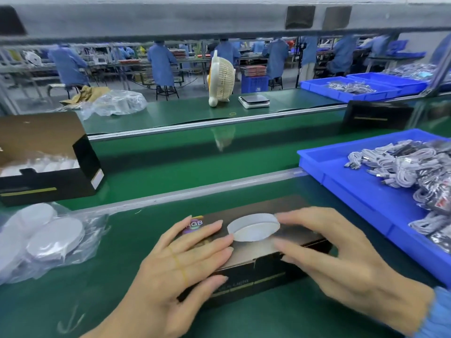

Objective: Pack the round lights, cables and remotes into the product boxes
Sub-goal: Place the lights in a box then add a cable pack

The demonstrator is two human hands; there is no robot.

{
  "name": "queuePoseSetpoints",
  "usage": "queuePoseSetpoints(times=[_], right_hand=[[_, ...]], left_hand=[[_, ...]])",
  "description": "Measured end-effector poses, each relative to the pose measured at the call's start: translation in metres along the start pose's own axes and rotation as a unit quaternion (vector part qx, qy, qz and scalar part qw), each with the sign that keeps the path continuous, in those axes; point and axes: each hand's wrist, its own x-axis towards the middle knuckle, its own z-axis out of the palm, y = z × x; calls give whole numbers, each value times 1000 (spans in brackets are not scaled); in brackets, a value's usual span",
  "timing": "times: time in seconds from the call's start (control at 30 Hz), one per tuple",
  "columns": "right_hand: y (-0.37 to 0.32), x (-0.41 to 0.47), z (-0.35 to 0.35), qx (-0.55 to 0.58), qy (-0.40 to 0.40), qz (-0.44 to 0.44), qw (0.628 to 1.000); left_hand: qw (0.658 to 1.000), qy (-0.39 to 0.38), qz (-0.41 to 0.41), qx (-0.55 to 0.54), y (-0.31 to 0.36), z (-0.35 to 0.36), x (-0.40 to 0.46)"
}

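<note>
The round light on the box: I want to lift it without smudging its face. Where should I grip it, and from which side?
Pinch the round light by its low side rim, from left and right. It lies flat on the box with the left hand and right hand already flanking it.

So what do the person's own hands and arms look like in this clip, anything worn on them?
Both hands are bare, no gloves. The left hand has a thin yellow rubber band looped across its back. The right hand shows no band or ring, and a light blue sleeve cuff covers its wrist. The left wrist runs out of frame, so any sleeve there cannot be seen.
</note>
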Motion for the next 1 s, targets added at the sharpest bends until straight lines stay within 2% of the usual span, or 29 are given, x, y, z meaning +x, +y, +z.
queuePoseSetpoints(times=[0.07,0.13,0.2,0.37,0.5,0.6,0.67,0.73,0.8,0.87,0.9,0.93,1.0], right_hand=[[-10,4,8,0,13,-33,999],[-13,11,16,-84,14,-120,989],[-7,16,18,-121,19,-151,981],[-5,13,17,-76,36,-163,983],[-5,21,8,-16,3,-83,996],[-7,18,10,-78,-49,-112,989],[0,31,18,-98,-37,-129,986],[24,65,35,-170,-34,-89,981],[52,98,63,-278,-100,48,954],[73,111,97,-280,-176,197,923],[76,109,108,-260,-210,235,913],[75,101,115,-244,-223,242,912],[64,81,113,-224,-199,189,935]], left_hand=[[1000,18,-12,-8,2,2,0],[999,25,-19,-19,4,3,0],[999,34,-28,-24,5,4,0],[997,48,-46,-38,10,4,1],[997,40,-48,-46,8,4,0],[997,43,-33,-49,4,8,-2],[998,56,-36,11,-5,13,-2],[987,53,-91,118,-16,18,-3],[973,33,-158,164,-29,17,-11],[962,20,-218,160,-40,8,-20],[954,13,-244,172,-44,5,-24],[945,4,-262,195,-51,1,-27],[923,-9,-284,259,-72,-16,-22]])
